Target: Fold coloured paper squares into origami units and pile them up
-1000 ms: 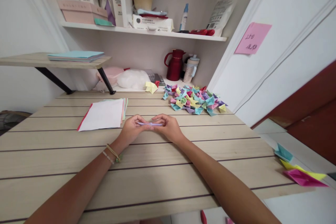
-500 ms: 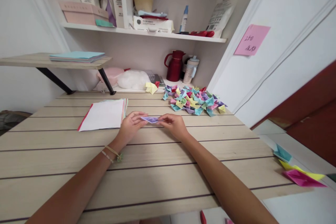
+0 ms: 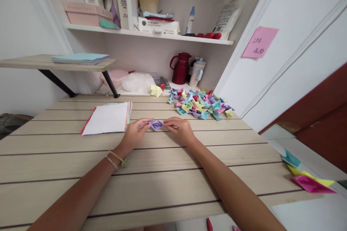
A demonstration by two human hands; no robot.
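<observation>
A small purple paper boat (image 3: 156, 125) is held by its two ends above the wooden table. My left hand (image 3: 136, 130) pinches its left tip, and my right hand (image 3: 179, 129) pinches the right tip between thumb and fingers. The boat's folded hollow faces up toward me. Beyond my right hand lies a heap of folded paper boats (image 3: 200, 104) in many colours. Left of my left hand rests a stack of paper sheets (image 3: 107, 118) with a white one on top.
A pale yellow folded paper (image 3: 156, 91) lies at the table's back. A red jug (image 3: 181, 68) and a cup (image 3: 197, 72) stand in the shelf. At the right edge are larger paper boats (image 3: 311, 183). A raised wooden shelf (image 3: 35, 63) overhangs the left.
The purple paper boat has been tilted and looks wider, so its hollow now shows. My hands have stayed close to the same place.
</observation>
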